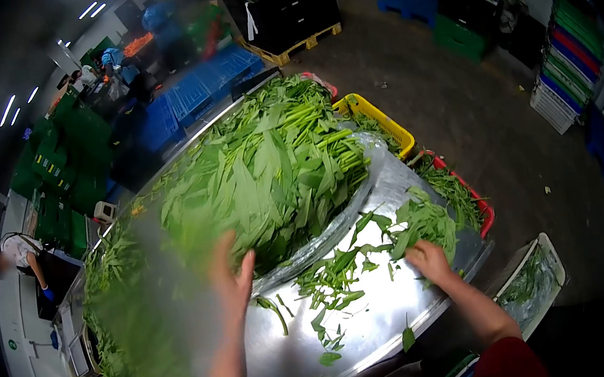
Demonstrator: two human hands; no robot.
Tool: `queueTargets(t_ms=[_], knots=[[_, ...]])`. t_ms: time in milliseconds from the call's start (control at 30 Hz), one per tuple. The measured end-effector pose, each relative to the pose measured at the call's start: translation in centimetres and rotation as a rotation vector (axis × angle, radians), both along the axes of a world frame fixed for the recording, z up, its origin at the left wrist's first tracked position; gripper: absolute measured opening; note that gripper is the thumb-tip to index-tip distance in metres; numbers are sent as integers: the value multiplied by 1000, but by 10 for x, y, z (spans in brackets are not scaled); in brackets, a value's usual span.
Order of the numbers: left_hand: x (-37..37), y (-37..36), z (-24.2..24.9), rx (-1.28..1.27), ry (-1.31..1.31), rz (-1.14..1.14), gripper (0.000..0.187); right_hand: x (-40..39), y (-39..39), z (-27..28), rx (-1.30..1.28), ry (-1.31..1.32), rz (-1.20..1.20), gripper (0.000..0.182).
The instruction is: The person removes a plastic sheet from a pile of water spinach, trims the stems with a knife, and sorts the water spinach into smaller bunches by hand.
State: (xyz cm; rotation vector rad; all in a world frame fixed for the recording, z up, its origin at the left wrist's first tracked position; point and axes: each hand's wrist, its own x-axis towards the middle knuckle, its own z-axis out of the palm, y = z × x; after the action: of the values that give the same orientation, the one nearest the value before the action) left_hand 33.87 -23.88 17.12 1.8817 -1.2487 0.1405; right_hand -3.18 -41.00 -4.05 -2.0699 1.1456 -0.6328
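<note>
A large heap of water spinach (263,170), long green leaves with pale stems, lies on clear plastic sheeting (322,238) on the metal table (383,313). My left hand (233,274) is raised at the heap's near left edge, thumb and fingers apart, holding nothing; it is partly blurred. At the table's right side, my right hand (427,258) has its fingers curled on a small bunch of loose water spinach (425,223). Between my hands, broken leaves and stem pieces (334,278) are scattered over the metal.
A yellow basket (388,123) and a red basket (484,205) with greens stand along the table's right edge. A lined pale crate (533,285) sits lower right. More greens (120,321) cover the left side. Stacked crates (570,54) and other people (23,254) are farther off.
</note>
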Motion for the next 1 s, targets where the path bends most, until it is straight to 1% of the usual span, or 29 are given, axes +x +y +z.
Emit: queueTargets(t_ms=[33, 67, 167, 233, 333, 400, 433, 533, 567, 600, 667, 867, 1000], knots=[[8, -24, 6, 4, -25, -16, 45, 2, 5, 19, -37, 60, 38, 33], [16, -48, 11, 10, -49, -33, 47, 0, 6, 24, -48, 139, 109, 31], [33, -127, 27, 98, -42, -128, 55, -3, 6, 3, -63, 193, 115, 30], [50, -179, 17, 166, -44, -186, 62, -4, 2, 1, -58, 170, 115, 30], [62, -246, 10, 280, -37, -196, 79, -4, -4, 3, 27, 168, 117, 29], [78, -283, -6, 325, -184, -243, 93, -4, -6, -1, 40, 176, 117, 29], [84, -297, -8, 439, -246, -247, 107, -4, -7, 1, 47, 185, 116, 29], [90, -317, -9, 625, -33, -298, 114, -4, -10, 1, 43, 162, 117, 28], [91, -318, -4, 704, 59, -306, 111, -4, -10, 1, 52, 157, 114, 28], [86, -318, 4, 738, 37, -280, 104, -3, -10, 1, 62, 153, 111, 28], [81, -321, 10, 747, 4, -279, 97, -2, -12, 1, 85, 167, 115, 28], [84, -321, 4, 677, -1, -338, 91, -1, -13, 2, 147, 261, 165, 31], [59, -317, 18, 694, -125, -291, 83, 0, -15, 10, 205, 313, 199, 32]])
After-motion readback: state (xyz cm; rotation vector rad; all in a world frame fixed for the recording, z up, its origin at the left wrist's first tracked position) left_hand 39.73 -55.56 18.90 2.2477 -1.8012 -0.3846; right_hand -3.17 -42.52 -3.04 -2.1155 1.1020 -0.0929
